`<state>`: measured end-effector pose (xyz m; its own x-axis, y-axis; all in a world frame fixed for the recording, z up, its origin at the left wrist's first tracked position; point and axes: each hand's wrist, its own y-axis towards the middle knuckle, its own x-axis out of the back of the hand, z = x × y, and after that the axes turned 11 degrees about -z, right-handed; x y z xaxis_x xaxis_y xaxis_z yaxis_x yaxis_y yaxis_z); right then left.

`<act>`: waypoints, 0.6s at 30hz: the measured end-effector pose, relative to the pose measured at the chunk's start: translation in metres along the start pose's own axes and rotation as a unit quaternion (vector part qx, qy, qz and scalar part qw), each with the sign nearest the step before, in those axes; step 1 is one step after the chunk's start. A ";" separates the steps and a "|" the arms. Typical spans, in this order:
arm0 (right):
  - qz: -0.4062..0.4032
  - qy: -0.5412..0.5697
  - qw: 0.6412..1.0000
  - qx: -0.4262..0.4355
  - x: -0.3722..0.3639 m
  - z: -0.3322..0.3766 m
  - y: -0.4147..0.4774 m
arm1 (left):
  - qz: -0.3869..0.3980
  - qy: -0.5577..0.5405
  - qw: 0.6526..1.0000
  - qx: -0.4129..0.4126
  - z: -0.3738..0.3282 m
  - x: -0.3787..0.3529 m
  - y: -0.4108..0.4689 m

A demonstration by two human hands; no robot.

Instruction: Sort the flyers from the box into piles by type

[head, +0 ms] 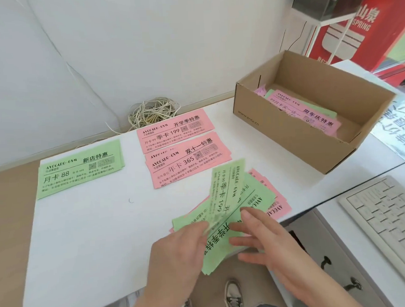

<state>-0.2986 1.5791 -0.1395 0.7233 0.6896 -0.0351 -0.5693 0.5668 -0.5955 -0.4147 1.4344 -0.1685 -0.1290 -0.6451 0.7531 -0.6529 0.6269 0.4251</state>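
Observation:
An open cardboard box (289,134) at the right of the white table holds pink and green flyers (307,111). Three sorted piles lie on the table: a green pile (80,168) at the left, a pink pile (174,130) at the back and a second pink pile (187,160) just in front of it. A loose mixed stack of green and pink flyers (253,197) lies at the front edge. My left hand (178,250) pinches a green flyer (224,192) and lifts it off the stack. My right hand (264,239) rests with fingers spread on the stack.
A tangle of string (152,112) lies against the white wall at the back. A white keyboard (388,218) sits on a lower desk with drawers at the right. A red sign stands behind the box. My shoe (232,295) shows under the table edge.

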 end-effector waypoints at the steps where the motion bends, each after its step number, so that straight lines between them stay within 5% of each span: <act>1: 0.028 0.010 1.000 -0.003 -0.004 -0.002 -0.003 | 0.010 0.012 0.998 -0.058 -0.010 -0.004 -0.004; 5: -0.041 -0.224 0.959 0.167 0.005 -0.004 0.000 | 0.106 -0.030 0.986 -0.125 -0.040 -0.019 -0.011; 10: 0.112 -0.416 0.889 0.154 0.046 0.031 0.010 | 0.014 -0.033 0.999 0.020 -0.021 0.011 0.017; 13: 0.131 -0.484 0.848 0.170 0.052 0.047 0.027 | 0.084 -0.122 0.958 0.244 -0.014 0.021 0.039; 15: 0.127 -0.474 0.853 0.178 0.054 0.050 0.040 | 0.081 -0.238 0.896 0.365 -0.009 0.017 0.043; 18: 0.114 -0.385 0.903 0.153 0.063 0.053 0.052 | 0.014 -0.236 0.885 0.402 -0.007 0.012 0.037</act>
<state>-0.3031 1.6758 -0.1297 0.1556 0.8463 0.5095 -0.8351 0.3882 -0.3897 -0.4351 1.4528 -0.1406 -0.3263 -0.8638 0.3838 -0.9400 0.2539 -0.2279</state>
